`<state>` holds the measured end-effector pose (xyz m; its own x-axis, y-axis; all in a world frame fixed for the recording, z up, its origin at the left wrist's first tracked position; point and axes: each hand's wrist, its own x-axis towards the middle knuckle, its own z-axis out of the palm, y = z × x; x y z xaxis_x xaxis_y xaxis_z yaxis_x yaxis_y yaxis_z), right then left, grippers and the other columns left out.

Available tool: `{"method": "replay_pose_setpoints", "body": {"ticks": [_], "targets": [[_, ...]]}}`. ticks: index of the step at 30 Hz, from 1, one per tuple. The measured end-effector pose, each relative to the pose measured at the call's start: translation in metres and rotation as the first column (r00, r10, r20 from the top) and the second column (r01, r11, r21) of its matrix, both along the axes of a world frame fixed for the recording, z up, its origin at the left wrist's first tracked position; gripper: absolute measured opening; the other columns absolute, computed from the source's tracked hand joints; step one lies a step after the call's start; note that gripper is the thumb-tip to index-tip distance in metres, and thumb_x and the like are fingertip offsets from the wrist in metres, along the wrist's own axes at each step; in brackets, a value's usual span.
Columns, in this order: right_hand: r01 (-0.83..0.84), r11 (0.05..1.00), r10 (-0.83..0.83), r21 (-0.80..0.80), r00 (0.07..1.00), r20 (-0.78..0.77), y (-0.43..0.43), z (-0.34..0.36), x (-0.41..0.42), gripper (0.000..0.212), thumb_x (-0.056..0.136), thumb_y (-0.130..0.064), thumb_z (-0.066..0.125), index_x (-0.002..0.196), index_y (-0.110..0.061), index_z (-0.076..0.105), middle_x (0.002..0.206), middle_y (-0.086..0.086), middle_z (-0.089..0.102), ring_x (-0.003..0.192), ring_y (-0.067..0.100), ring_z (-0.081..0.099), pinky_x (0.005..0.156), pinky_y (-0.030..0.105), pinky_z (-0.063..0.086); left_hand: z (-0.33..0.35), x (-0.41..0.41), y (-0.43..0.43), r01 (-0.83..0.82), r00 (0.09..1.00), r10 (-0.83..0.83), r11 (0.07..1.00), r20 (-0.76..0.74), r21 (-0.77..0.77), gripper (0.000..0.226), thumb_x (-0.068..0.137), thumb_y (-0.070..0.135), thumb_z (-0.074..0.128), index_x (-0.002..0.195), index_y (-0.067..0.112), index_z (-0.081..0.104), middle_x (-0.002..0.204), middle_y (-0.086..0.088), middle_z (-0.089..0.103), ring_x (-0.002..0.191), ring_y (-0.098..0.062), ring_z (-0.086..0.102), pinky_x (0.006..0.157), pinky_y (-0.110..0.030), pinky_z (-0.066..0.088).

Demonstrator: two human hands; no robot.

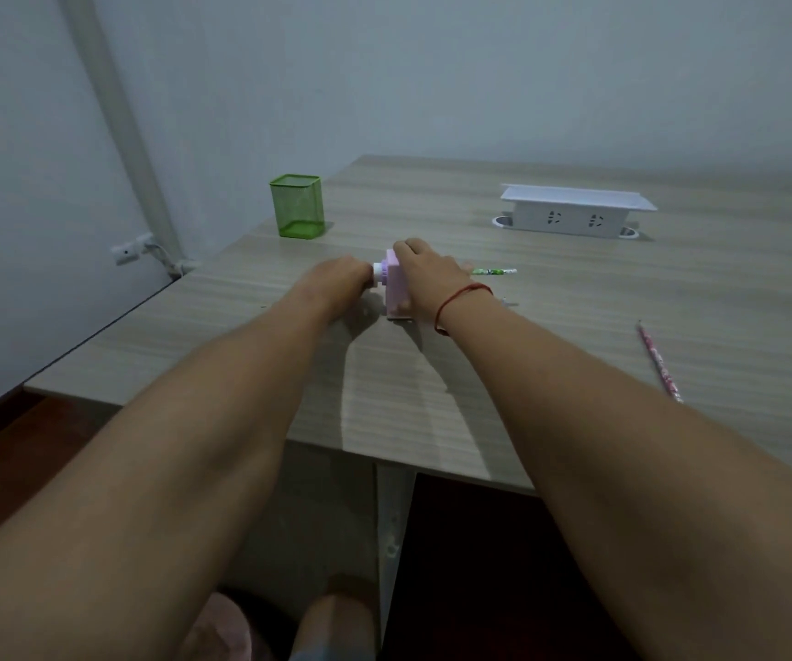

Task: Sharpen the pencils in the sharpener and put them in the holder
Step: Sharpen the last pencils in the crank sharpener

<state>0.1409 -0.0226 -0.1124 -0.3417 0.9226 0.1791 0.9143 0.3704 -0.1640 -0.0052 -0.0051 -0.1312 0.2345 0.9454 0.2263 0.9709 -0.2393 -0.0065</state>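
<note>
A pink sharpener stands in the middle of the wooden table. My right hand lies over its top and right side, gripping it. My left hand is closed at the white knob on the sharpener's left face. A green-and-white pencil sticks out to the right from behind my right hand; its other end is hidden. A pink patterned pencil lies loose on the table at the right. The green mesh holder stands at the back left and looks empty.
A white power socket box sits at the back right of the table. The table's left edge runs close to the wall, where a wall outlet and a cable sit. A white pipe runs up the wall.
</note>
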Motion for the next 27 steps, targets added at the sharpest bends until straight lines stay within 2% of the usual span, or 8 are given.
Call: {"method": "replay_pose_setpoints", "body": {"ticks": [4, 9, 12, 15, 19, 24, 27], "targets": [[0.013, 1.000, -0.013, -0.010, 1.000, 0.016, 0.002, 0.002, -0.001, 0.069, 0.077, -0.027, 0.074, 0.134, -0.013, 0.039, 0.137, 0.008, 0.041, 0.113, 0.042, 0.055, 0.098, 0.063, 0.040, 0.007, -0.004, 0.008, 0.049, 0.991, -0.040, 0.996, -0.131, 0.073, 0.017, 0.093, 0.005, 0.046, 0.102, 0.003, 0.060, 0.102, -0.021, 0.063, 0.092, -0.038, 0.062, 0.070, -0.040, 0.043], [0.024, 1.000, -0.024, -0.011, 0.999, 0.042, -0.004, 0.006, 0.002, 0.066, 0.083, -0.025, 0.068, 0.139, -0.010, 0.035, 0.141, 0.009, 0.037, 0.118, 0.041, 0.054, 0.099, 0.063, 0.038, 0.008, -0.006, 0.011, 0.080, 0.980, -0.054, 0.988, -0.189, 0.134, 0.016, 0.087, -0.004, 0.045, 0.095, 0.001, 0.058, 0.100, -0.022, 0.064, 0.094, -0.040, 0.061, 0.067, -0.041, 0.041], [0.037, 0.999, -0.035, -0.025, 0.996, 0.081, -0.004, 0.008, 0.001, 0.067, 0.086, -0.024, 0.066, 0.142, -0.011, 0.032, 0.144, 0.008, 0.035, 0.121, 0.040, 0.052, 0.100, 0.062, 0.038, 0.015, -0.006, 0.015, 0.089, 0.984, -0.057, 0.979, -0.171, 0.185, 0.016, 0.088, -0.005, 0.045, 0.096, 0.001, 0.057, 0.099, -0.022, 0.064, 0.093, -0.039, 0.062, 0.067, -0.041, 0.042], [0.022, 0.999, -0.018, -0.039, 0.996, 0.093, -0.005, 0.013, -0.001, 0.058, 0.091, -0.022, 0.059, 0.141, -0.007, 0.033, 0.144, 0.010, 0.035, 0.126, 0.039, 0.049, 0.101, 0.062, 0.037, 0.029, -0.007, 0.016, 0.117, 0.985, -0.082, 0.962, -0.149, 0.247, 0.017, 0.094, 0.000, 0.042, 0.102, -0.001, 0.057, 0.101, -0.025, 0.064, 0.093, -0.041, 0.062, 0.069, -0.044, 0.045], [0.013, 0.999, -0.007, -0.049, 0.992, 0.127, -0.012, 0.021, -0.001, 0.067, 0.087, -0.027, 0.065, 0.141, -0.007, 0.032, 0.143, 0.009, 0.036, 0.131, 0.034, 0.045, 0.101, 0.062, 0.039, 0.037, -0.013, -0.005, 0.183, 0.981, -0.157, 0.939, -0.109, 0.291, 0.018, 0.096, 0.003, 0.042, 0.107, -0.003, 0.056, 0.101, -0.028, 0.064, 0.092, -0.043, 0.062, 0.070, -0.046, 0.044], [-0.003, 0.999, 0.008, -0.042, 0.992, 0.124, -0.012, 0.019, -0.004, 0.074, 0.081, -0.031, 0.071, 0.140, -0.007, 0.034, 0.140, 0.013, 0.038, 0.130, 0.036, 0.046, 0.102, 0.058, 0.041, 0.017, -0.010, -0.048, 0.218, 0.976, -0.202, 0.940, -0.087, 0.262, 0.023, 0.093, 0.001, 0.044, 0.112, 0.001, 0.056, 0.105, -0.025, 0.063, 0.094, -0.042, 0.061, 0.073, -0.045, 0.044], [0.013, 0.999, -0.007, -0.050, 0.993, 0.121, -0.013, 0.019, -0.005, 0.072, 0.084, -0.026, 0.068, 0.141, -0.005, 0.031, 0.143, 0.013, 0.036, 0.132, 0.036, 0.044, 0.104, 0.058, 0.039, -0.007, -0.004, -0.054, 0.148, 0.987, -0.136, 0.978, -0.087, 0.149, 0.020, 0.094, 0.007, 0.047, 0.111, 0.003, 0.057, 0.109, -0.022, 0.064, 0.098, -0.038, 0.062, 0.075, -0.040, 0.044]]}}
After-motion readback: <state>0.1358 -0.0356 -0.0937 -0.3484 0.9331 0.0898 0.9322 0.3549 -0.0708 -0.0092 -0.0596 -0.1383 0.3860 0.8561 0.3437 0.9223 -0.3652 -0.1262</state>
